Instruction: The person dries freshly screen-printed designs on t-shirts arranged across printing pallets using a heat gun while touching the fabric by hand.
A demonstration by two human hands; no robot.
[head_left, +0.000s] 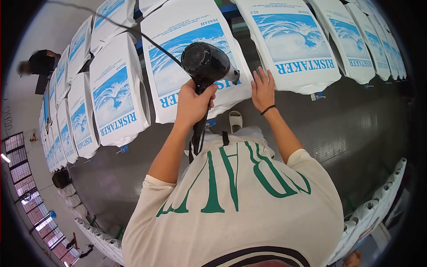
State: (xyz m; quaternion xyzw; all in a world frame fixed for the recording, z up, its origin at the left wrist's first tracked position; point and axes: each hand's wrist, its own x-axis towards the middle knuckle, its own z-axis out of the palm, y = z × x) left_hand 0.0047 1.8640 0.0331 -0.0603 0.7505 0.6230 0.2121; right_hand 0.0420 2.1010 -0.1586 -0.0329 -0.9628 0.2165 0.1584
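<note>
A black hair dryer (pixel 207 62) is in my left hand (pixel 195 103), fingers wrapped round its handle. Its nozzle points right, over a white T-shirt (pixel 169 22) with a blue wave print and the word RISKTAKER. The shirt lies stretched out flat in front of me. My right hand (pixel 263 90) is open, palm down, fingers extended at the right edge of this shirt, close to the gap before the neighbouring printed shirt (pixel 293 71). A dark bracelet (pixel 267 109) circles my right wrist. From the dryer a dark cord (pixel 151 41) runs up and left.
More printed white shirts (pixel 116 98) line both sides in a long curved-looking row. Blue clamps (pixel 318 96) show under their hems. Grey floor (pixel 329 133) lies between this row and another row (pixel 378 204) behind me. At the far left is another person (pixel 42 62).
</note>
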